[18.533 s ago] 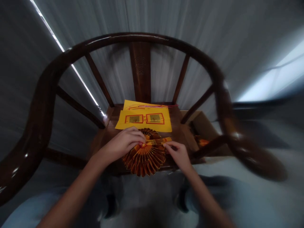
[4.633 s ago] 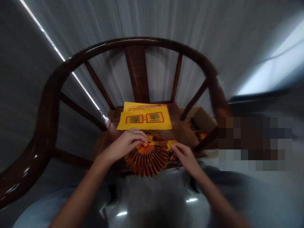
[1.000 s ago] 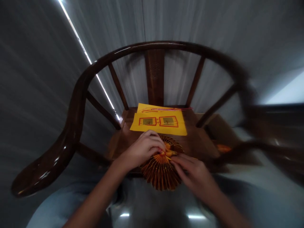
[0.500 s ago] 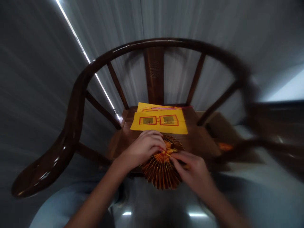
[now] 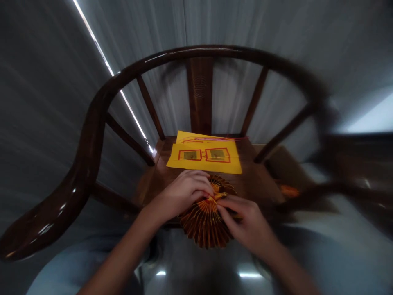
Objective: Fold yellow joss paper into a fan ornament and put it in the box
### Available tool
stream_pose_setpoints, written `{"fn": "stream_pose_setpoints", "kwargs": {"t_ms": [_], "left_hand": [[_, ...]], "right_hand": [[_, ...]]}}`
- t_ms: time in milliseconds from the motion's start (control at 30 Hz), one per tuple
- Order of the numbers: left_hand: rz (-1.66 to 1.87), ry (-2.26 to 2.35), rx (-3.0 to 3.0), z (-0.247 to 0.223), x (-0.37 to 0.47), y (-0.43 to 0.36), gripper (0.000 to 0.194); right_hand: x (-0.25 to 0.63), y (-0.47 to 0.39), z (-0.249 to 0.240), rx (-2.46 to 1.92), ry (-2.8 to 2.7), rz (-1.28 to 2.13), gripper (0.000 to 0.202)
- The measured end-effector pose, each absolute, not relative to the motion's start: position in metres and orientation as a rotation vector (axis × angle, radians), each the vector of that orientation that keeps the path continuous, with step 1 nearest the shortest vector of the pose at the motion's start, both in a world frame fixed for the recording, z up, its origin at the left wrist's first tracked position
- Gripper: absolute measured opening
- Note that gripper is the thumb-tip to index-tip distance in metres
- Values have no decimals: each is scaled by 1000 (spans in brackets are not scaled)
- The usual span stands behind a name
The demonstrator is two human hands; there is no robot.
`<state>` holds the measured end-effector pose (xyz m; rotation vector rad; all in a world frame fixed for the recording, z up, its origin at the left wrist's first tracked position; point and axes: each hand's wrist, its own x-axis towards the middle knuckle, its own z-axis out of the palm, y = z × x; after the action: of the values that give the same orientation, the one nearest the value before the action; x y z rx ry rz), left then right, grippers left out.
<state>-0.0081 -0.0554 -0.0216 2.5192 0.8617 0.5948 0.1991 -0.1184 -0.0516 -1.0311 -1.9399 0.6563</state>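
A pleated, fan-like paper piece (image 5: 207,223) in red-orange and gold spreads over the front edge of the chair seat. My left hand (image 5: 188,188) pinches it near its gathered centre, fingers bent and pressed together. From the right, my right hand (image 5: 242,211) has thumb and forefinger closed on the same centre, where a small yellow twisted part shows. Just beyond the hands, yellow sheets (image 5: 202,166) with red frames and gold squares lie on the seat, and thin pink-red strands (image 5: 215,139) rest across the rear sheet.
A dark wooden chair's curved rail (image 5: 199,51) arches around the seat (image 5: 166,174), its left armrest (image 5: 52,221) reaching toward me. At the right, beyond the chair, is a brown box (image 5: 284,166) with something orange (image 5: 289,191) beside it.
The chair and sheets sit slightly further left and the near armrest lower in view. Both hands keep their hold at the fan's centre, with only slight finger movement.
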Motion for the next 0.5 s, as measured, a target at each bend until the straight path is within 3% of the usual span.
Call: {"fn": "stream_pose_setpoints", "kwargs": {"t_ms": [500], "left_hand": [[578, 865, 2512, -19, -5, -55, 15]], "right_hand": [[193, -119, -60, -1059, -1813, 609, 21]]}}
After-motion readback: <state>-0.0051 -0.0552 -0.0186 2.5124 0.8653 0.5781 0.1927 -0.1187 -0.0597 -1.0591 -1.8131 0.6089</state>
